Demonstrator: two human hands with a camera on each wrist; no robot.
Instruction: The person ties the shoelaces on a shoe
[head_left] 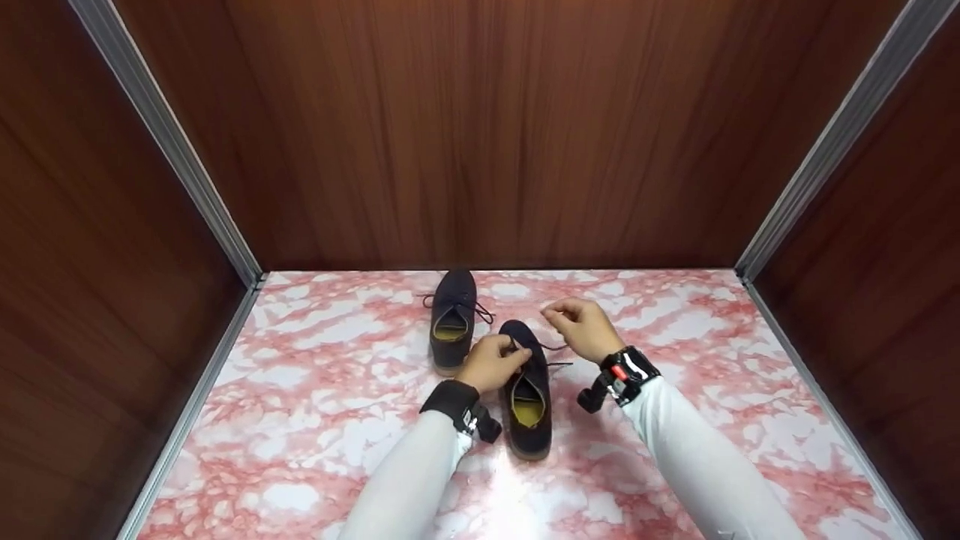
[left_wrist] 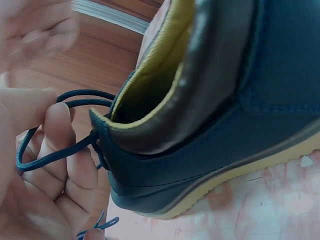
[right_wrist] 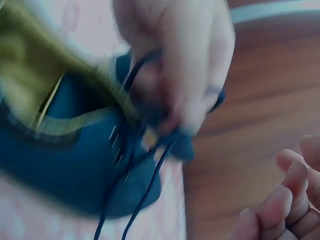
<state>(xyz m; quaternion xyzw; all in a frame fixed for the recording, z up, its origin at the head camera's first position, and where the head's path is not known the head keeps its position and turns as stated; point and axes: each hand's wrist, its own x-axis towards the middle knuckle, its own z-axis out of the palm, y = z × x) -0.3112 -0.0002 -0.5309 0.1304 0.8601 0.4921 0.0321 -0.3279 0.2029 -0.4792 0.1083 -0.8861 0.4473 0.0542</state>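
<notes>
Between my hands a dark blue shoe with a yellow insole stands on the surface, toe pointing away. My left hand is over its front and pinches a loop of the dark blue shoelace between thumb and fingers. Two strands of that shoelace run loose toward the right side. My right hand hovers to the right of the shoe, fingers loosely bent. In the right wrist view its fingers hold nothing and are apart from the shoe, which is blurred there.
A matching shoe, its lace tied in a bow, stands behind and to the left. Both shoes rest on a red-and-white marbled surface. Brown wood-look panels with grey metal corner strips enclose it at the back and sides.
</notes>
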